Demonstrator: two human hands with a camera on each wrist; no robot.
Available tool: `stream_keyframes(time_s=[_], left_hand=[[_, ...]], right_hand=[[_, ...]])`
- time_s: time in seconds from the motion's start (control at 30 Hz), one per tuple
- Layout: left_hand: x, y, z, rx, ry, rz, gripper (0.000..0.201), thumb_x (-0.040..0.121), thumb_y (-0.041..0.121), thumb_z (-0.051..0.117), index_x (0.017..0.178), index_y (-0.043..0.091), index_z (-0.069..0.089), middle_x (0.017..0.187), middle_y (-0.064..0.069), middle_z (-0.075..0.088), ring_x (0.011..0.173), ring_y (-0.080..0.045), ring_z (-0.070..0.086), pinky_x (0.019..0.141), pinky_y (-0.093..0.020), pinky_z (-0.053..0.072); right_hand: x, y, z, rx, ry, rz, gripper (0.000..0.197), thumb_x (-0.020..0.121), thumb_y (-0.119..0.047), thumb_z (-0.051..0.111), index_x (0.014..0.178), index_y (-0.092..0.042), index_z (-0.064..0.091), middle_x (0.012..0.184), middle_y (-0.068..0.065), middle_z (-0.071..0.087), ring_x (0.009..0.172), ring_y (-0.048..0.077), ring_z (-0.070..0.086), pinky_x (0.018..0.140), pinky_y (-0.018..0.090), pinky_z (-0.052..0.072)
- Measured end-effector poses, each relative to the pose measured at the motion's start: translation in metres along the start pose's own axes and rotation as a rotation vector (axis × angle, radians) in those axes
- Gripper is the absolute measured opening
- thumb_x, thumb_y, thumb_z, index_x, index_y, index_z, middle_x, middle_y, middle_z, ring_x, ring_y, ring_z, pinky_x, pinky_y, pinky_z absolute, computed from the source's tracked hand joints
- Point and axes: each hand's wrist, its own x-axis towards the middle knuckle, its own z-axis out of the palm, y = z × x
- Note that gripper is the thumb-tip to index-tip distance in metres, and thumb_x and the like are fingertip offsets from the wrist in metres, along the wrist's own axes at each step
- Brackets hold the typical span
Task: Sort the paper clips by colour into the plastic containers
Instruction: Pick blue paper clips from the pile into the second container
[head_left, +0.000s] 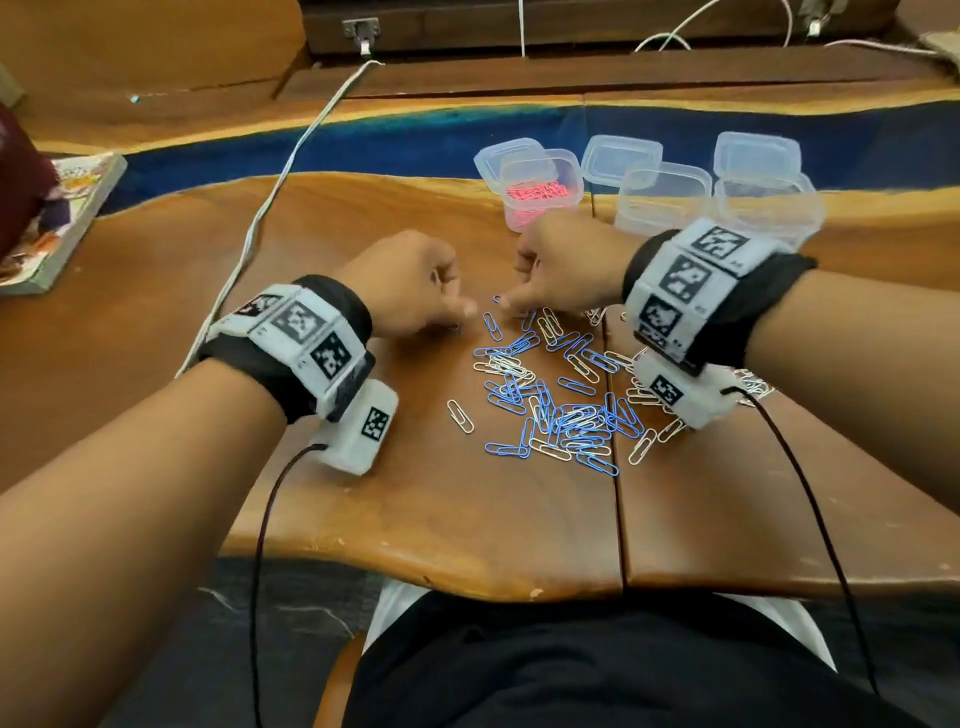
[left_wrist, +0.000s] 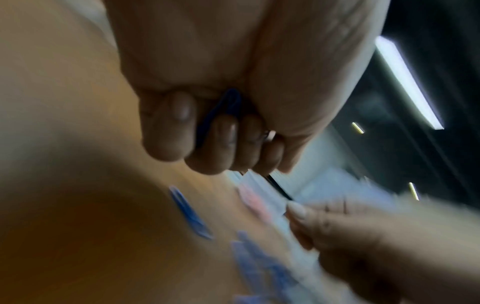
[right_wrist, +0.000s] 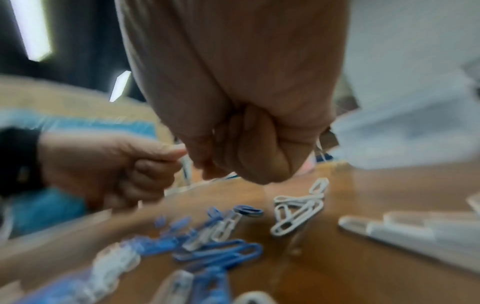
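A loose pile of blue and white paper clips (head_left: 561, 405) lies on the wooden table (head_left: 441, 519) between my hands. My left hand (head_left: 457, 306) hovers at the pile's far left, fingers curled into the palm; in the left wrist view it (left_wrist: 215, 131) holds blue paper clips (left_wrist: 226, 107). My right hand (head_left: 511, 299) is curled at the pile's far edge, thumb and forefinger pinching a blue clip (head_left: 497, 300). Behind it stands a clear container with pink clips (head_left: 540, 192), and to its right two empty containers (head_left: 665, 197) (head_left: 769, 208). Both wrist views are blurred.
Three clear lids (head_left: 511, 156) (head_left: 621, 156) (head_left: 756, 153) lie behind the containers. A white cable (head_left: 270, 208) runs down the table's left side, and a book (head_left: 57, 218) sits at the far left. A seam (head_left: 615, 493) splits the tabletop.
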Motion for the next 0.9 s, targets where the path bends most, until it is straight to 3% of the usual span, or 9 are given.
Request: stream_keyframes(time_s=[0.1,0.3,0.37,0.53,0.6,0.67,0.73,0.8,0.9], left_hand=[[-0.001,-0.008,0.001,0.153,-0.063,0.054,0.015,0.075,0.027,0.077,0.083,0.021,0.066,0.06,0.007,0.048,0.057,-0.011,0.046,0.059,-0.027,0.034],[0.002,-0.006,0.0,0.231,-0.138,0.068,0.014,0.082,0.022,0.071,0.072,0.018,0.062,0.059,0.008,0.054,0.055,-0.006,0.048,0.051,-0.021,0.033],[0.002,-0.006,0.001,0.262,-0.175,0.061,0.02,0.085,0.023,0.068,0.069,0.019,0.057,0.061,0.007,0.054,0.056,-0.008,0.048,0.051,-0.022,0.032],[-0.002,-0.003,0.007,0.33,-0.191,0.021,0.025,0.093,0.024,0.053,0.069,0.016,0.05,0.071,-0.003,0.051,0.077,-0.026,0.048,0.066,-0.027,0.033],[-0.003,-0.001,0.004,0.157,-0.17,-0.032,0.024,0.094,0.021,0.045,0.073,0.01,0.05,0.073,-0.008,0.049,0.072,-0.027,0.046,0.059,-0.029,0.034],[-0.004,0.0,0.0,-0.294,-0.171,-0.133,0.024,0.09,0.016,0.041,0.066,0.013,0.044,0.066,-0.007,0.041,0.056,-0.022,0.037,0.048,-0.024,0.029],[-0.003,-0.002,-0.004,-0.802,-0.223,-0.231,0.021,0.084,0.015,0.038,0.063,0.017,0.038,0.062,-0.004,0.036,0.048,-0.015,0.026,0.045,-0.019,0.019],[-0.001,-0.004,-0.008,-1.136,-0.299,-0.259,0.019,0.08,0.014,0.034,0.062,0.019,0.036,0.06,-0.001,0.035,0.045,-0.012,0.023,0.043,-0.018,0.015],[0.005,0.004,-0.012,-1.298,-0.377,-0.244,0.02,0.079,0.012,0.031,0.061,0.019,0.036,0.06,0.0,0.033,0.042,-0.01,0.023,0.04,-0.016,0.015]], right_hand=[[0.009,-0.006,0.007,-0.046,-0.006,-0.027,0.035,0.078,-0.034,0.075,0.09,-0.002,0.068,0.09,0.011,0.071,0.083,0.026,0.064,0.073,0.033,0.05],[0.015,-0.015,0.0,-0.203,-0.125,-0.038,0.027,0.082,-0.033,0.07,0.081,-0.006,0.065,0.074,0.009,0.064,0.066,0.024,0.056,0.051,0.026,0.042],[0.015,-0.015,0.0,-0.226,-0.154,-0.067,0.026,0.082,-0.031,0.067,0.072,-0.009,0.06,0.063,0.005,0.055,0.065,0.025,0.053,0.053,0.026,0.04],[0.013,-0.016,0.006,-0.301,-0.136,-0.117,0.033,0.091,-0.025,0.049,0.064,-0.006,0.048,0.062,0.01,0.046,0.066,0.028,0.046,0.051,0.029,0.033],[0.015,-0.013,0.001,-0.051,-0.177,-0.029,0.029,0.093,-0.023,0.041,0.076,-0.003,0.052,0.071,0.014,0.051,0.063,0.026,0.047,0.049,0.027,0.036],[0.016,-0.008,-0.01,0.497,-0.239,0.119,0.016,0.085,-0.016,0.037,0.073,-0.01,0.045,0.064,0.01,0.043,0.047,0.019,0.034,0.036,0.019,0.027],[0.014,0.002,-0.024,0.936,-0.276,0.198,0.013,0.081,-0.014,0.031,0.069,-0.015,0.037,0.063,0.006,0.039,0.044,0.014,0.028,0.036,0.015,0.017],[0.011,0.01,-0.034,1.176,-0.319,0.177,0.016,0.08,-0.013,0.028,0.068,-0.014,0.039,0.066,0.007,0.041,0.046,0.015,0.031,0.038,0.019,0.014],[0.006,0.018,-0.043,1.332,-0.339,0.17,0.017,0.082,-0.015,0.029,0.075,-0.011,0.045,0.07,0.007,0.045,0.05,0.014,0.034,0.037,0.02,0.019]])
